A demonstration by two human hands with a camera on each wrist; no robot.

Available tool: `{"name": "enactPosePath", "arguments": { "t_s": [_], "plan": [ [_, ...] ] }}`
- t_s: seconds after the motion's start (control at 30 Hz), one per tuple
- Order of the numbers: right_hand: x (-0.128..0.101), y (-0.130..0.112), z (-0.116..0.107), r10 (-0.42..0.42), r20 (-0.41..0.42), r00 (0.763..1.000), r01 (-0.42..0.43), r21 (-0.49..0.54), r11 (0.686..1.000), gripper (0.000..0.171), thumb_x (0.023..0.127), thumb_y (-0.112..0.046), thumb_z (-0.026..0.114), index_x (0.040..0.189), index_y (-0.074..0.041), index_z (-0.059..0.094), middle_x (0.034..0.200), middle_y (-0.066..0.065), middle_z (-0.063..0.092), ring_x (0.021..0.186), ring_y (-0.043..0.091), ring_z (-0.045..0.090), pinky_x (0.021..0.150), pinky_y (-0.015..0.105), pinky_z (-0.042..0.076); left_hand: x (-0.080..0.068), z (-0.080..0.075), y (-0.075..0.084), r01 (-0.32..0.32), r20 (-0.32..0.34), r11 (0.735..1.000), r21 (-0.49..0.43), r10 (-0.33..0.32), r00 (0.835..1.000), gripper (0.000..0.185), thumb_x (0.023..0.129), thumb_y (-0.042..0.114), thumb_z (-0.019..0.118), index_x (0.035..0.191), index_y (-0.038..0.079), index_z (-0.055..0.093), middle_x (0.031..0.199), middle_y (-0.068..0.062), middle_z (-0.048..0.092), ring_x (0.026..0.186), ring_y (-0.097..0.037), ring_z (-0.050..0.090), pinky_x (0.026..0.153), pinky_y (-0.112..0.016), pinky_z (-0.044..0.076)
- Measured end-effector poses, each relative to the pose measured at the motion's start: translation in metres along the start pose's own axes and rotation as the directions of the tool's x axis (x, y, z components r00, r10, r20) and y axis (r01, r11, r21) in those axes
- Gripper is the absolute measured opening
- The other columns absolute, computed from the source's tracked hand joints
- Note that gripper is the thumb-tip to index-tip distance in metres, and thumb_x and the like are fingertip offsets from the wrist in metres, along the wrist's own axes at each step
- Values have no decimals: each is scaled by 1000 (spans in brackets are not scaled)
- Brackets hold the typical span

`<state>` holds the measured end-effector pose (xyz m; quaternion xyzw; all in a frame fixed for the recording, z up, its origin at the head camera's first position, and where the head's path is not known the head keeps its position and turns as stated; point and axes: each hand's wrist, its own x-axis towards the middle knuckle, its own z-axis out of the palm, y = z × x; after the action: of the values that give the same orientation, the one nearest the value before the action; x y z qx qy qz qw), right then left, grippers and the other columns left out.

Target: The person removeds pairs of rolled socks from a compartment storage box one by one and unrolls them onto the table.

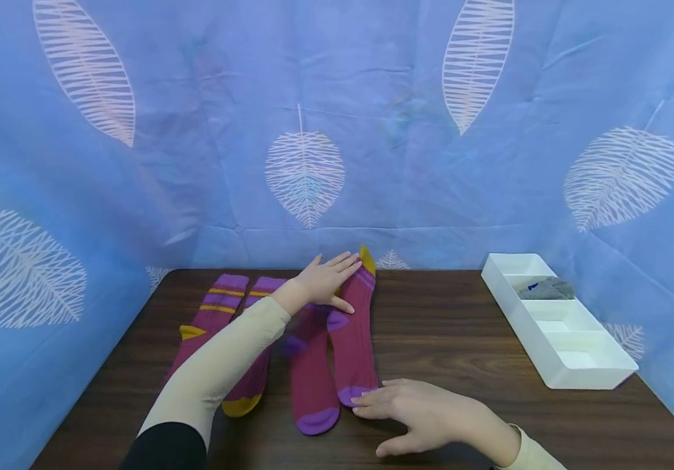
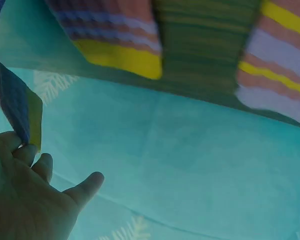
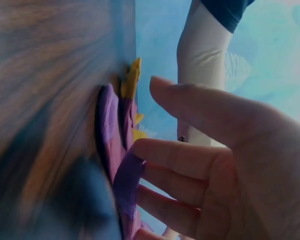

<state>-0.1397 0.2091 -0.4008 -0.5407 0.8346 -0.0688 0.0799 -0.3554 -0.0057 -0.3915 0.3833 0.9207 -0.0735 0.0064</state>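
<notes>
Under the left hand (image 1: 326, 282) lies the far end of a maroon sock (image 1: 352, 339), its yellow tip (image 1: 367, 259) just past the fingertips. That hand rests flat on the sock with fingers straight and close together, thumb angled toward the person; in the left wrist view the fingers look loosely extended against the fabric edge, gripping nothing firmly that I can make out. At the near end of the same sock, the right hand (image 1: 430, 418) lies palm down on the table (image 1: 460, 326), fingers spread and nearly straight, their tips touching the sock's purple end (image 1: 353, 394). The right wrist view shows those fingers (image 3: 175, 160) open and laid against purple cloth, not curled around it.

Just left of the right hand's fingertips sits a second maroon sock (image 1: 312, 378), side by side with the first and touching it, its purple end (image 1: 318, 421) nearer the person. Beneath the left forearm, two more socks (image 1: 219, 313) with purple and yellow stripes lie on the table. Well to the right of both hands stands a white divided tray (image 1: 571, 356), with a grey bundle (image 1: 547, 288) in one of its far compartments. Blue leaf-patterned cloth (image 1: 313, 130) hangs behind the table.
</notes>
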Motion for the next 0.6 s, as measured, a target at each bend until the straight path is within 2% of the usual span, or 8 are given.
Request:
{"name": "enactPosePath", "arguments": {
  "t_s": [0.17,0.33,0.6],
  "plan": [
    [-12,2,7,3,-11,1000,-3,-10,1000,52,98,-48,51,137,-14,58,144,-1,54,131,14,53,103,43,47,12,10,15,12,42,1000,21,-13,999,105,81,77,49,158,22,4,166,4,-1,154,-15,2,117,-61,20],
    [-19,3,12,-8,-2,1000,8,-19,1000,54,98,-52,49,136,-15,58,142,-1,56,130,9,53,102,41,48,19,20,27,15,105,1000,-2,-15,994,104,82,78,48,158,22,6,166,3,1,154,-15,4,117,-60,22],
    [-23,4,16,-31,9,999,31,-20,999,50,98,-49,52,133,-15,61,139,-2,59,127,9,56,100,35,49,24,26,40,82,201,996,-40,-72,977,101,82,77,51,158,22,13,166,2,7,154,-16,7,117,-59,23]
  ]
}}
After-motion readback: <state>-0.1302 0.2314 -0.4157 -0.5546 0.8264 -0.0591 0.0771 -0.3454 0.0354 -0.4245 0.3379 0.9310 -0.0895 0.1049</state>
